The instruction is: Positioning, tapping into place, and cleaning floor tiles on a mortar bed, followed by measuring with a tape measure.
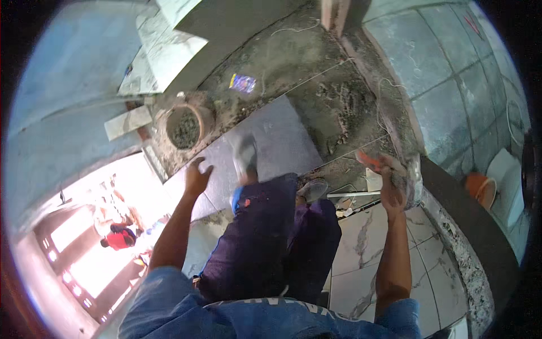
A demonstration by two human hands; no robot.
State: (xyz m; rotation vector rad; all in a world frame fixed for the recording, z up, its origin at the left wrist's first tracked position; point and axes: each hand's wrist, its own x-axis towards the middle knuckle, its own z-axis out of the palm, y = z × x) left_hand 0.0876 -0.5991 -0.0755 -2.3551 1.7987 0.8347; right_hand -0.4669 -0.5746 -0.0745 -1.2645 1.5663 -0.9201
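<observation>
My left hand point(197, 176) hangs with fingers apart over a grey floor tile point(276, 127), holding nothing. My right hand point(393, 191) is closed on an orange-handled tool point(370, 159) beside a rough concrete edge point(415, 178); the tool's working end is unclear. My left sandalled foot point(245, 158) rests on the grey tile, and my right foot point(310, 189) is near its edge. A taut string runs along the tile and across the rough cement bed point(333, 113). A bucket of wet mortar point(183, 127) stands left of the tile, with a purple packet point(243, 83) beyond.
Leaning white tiles point(158, 59) and a small slab point(127, 121) are at upper left. An orange bucket point(481, 192) and white toilet point(502, 181) are right. A person in red point(118, 240) is in the bright area at lower left. Marbled tiles point(361, 248) lie below my right hand.
</observation>
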